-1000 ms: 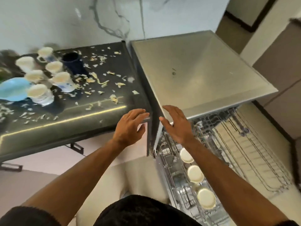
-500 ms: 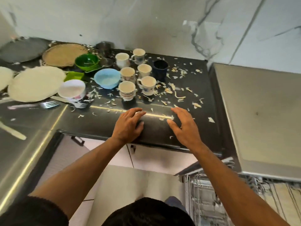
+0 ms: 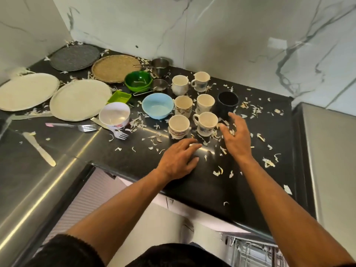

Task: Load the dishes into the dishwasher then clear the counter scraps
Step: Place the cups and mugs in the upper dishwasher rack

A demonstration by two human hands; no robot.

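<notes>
Both hands over the black bench (image 3: pixel 192 185), front of the cup cluster. Left hand (image 3: pixel 178 159) palm down, fingers loosely spread, grip holding nothing, fingertips just short of the near-left cup (image 3: pixel 178 126). Can't tell if the palm touches the bench. Right hand (image 3: pixel 236 136) raised a bit, fingers spread and relaxed, grip empty, just beside the near-right cup (image 3: pixel 207 123) and in front of the dark cup (image 3: pixel 227 102).

Six pale cups in a two-by-three block: back pair (image 3: pixel 189 83), middle pair (image 3: pixel 194 104), then the near two. All upright, mouths up. Dark cup stands right of the middle row.

Left of the cups: blue bowl (image 3: pixel 157 105), green bowl (image 3: pixel 138 80) behind it, white bowl (image 3: pixel 114 115), small green square dish (image 3: pixel 119 97). Two steel pots (image 3: pixel 159 74) between green bowl and back cups. Two pale plates (image 3: pixel 55 95) far left, a woven mat (image 3: pixel 115 68) and a grey mat (image 3: pixel 74 57) behind them. Two forks (image 3: pixel 104 130) lie by the white bowl; a knife (image 3: pixel 39 149) on the steel worktop at left.

Scraps (image 3: pixel 248 110) scattered across the bench, thickest around the cups and to the right of them, some under the right hand.

Dishwasher (image 3: pixel 331 151) top at right, touching the bench edge; rack (image 3: pixel 250 253) partly visible bottom right, contents not readable.
</notes>
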